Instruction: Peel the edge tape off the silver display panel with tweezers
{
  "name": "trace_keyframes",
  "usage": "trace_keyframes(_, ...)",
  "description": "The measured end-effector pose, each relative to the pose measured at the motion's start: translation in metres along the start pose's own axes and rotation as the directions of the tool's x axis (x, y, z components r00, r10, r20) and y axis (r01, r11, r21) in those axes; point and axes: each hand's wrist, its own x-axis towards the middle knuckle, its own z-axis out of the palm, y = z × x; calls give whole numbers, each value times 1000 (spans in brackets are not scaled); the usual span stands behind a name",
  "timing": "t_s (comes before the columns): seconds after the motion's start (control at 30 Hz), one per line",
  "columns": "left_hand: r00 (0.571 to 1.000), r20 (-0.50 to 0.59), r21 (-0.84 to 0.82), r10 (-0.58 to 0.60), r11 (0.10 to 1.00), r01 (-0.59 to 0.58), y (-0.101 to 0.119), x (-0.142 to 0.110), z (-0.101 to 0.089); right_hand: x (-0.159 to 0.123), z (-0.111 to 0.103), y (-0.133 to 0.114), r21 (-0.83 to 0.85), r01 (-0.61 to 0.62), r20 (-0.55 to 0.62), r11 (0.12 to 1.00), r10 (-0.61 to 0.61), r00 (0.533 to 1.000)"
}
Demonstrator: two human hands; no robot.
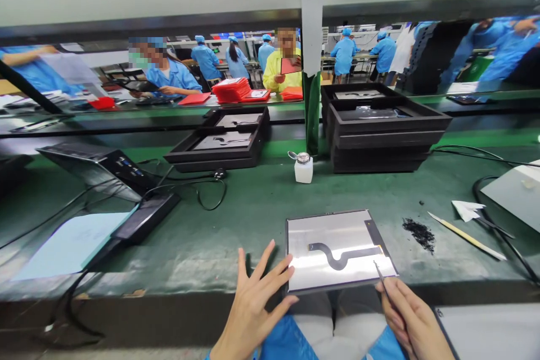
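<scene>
A flat display panel [307, 275] with a silvery back lies at the front edge of the green bench. Across its back runs a dark, curved flex cable [337, 261]. My left hand [255, 301] is open, fingers spread, with some fingertips at the panel's left edge. Pinched in my right hand [407, 315] is a pair of slim metal tweezers [381, 275]. Their tips point at the panel just below the right end of the flex cable; whether they touch it I cannot tell.
Behind the panel stands a white pump bottle [304, 170] with its lid up. Black tray stacks [379, 146] [211, 157] flank it. Right of the panel lie black scraps [419, 234] and a yellowish pointed tool [466, 236]. A black device [143, 216] with cables is at left. Co-workers sit beyond.
</scene>
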Motion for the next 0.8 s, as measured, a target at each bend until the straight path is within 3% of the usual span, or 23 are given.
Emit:
trace_keyframes(0.2, 997, 31, 97, 67, 993, -70, -10, 9, -9, 9, -9, -4, -67, 98, 35, 993, -96, 995)
trace_keyframes(0.3, 989, 18, 119, 150, 981, -151, -2, 36, -20, 13, -12, -9, -108, 150, 46, 983, -146, 988)
trace_keyframes(0.43, 946, -108, -20, 305, 951, -309, 43, 104, -16, 21, -21, -14, -267, 289, 117, 919, -267, 957)
trace_keyframes(0.5, 925, -79, -154, 370, 913, -379, 74, 138, -3, 24, -27, -17, -377, 387, 164, 841, -350, 922)
trace_keyframes(0.57, 920, 27, -297, 392, 882, -367, 101, 164, 12, 25, -34, -23, -484, 465, 190, 741, -429, 883)
trace_keyframes(0.67, 870, 250, -585, 425, 782, -214, 123, 187, 32, 25, -47, -40, -639, 515, 197, 572, -525, 828)
trace_keyframes(0.73, 845, 310, -682, 436, 721, -123, 125, 195, 43, 26, -59, -57, -706, 517, 211, 484, -553, 806)
trace_keyframes(0.8, 861, 300, -720, 410, 690, -78, 123, 202, 52, 30, -76, -78, -733, 538, 251, 417, -569, 783)
